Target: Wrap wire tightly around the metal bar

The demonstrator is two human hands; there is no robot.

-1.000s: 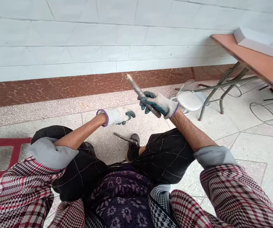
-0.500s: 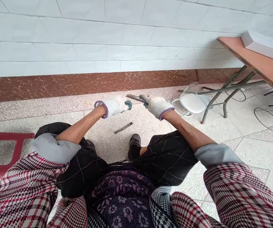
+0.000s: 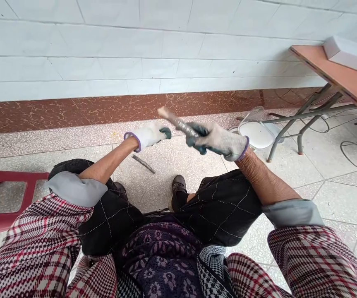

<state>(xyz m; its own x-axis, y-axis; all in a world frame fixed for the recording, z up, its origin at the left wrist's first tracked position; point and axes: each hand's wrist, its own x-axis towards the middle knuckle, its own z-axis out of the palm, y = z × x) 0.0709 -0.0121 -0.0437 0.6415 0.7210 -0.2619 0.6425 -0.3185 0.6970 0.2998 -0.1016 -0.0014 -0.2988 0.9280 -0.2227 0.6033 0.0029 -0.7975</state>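
My right hand (image 3: 217, 138), in a white glove with dark green finger coating, is closed round a stick wound with silvery wire (image 3: 181, 124). The stick slants up to the left, and its pale far end is blurred. My left hand (image 3: 155, 134), in a matching glove, is level with it further left, apart from the stick. Its fingers are curled, and whatever they hold, if anything, is hidden. Below the left hand shows a short, dark, ridged piece (image 3: 143, 164); whether it rests on the floor I cannot tell.
A tiled wall (image 3: 97, 41) with a brown marbled base strip (image 3: 119, 109) runs ahead. A red plastic stool (image 3: 10, 215) stands at left. To the right are a white folding chair (image 3: 257, 134), a brown-topped table (image 3: 336, 70) bearing a white box (image 3: 350, 56), and looped wire (image 3: 356, 155).
My right hand has come back, nearer and to the right, raising the stick. The short ridged piece has shifted left and slants the other way. My left hand has hardly moved.
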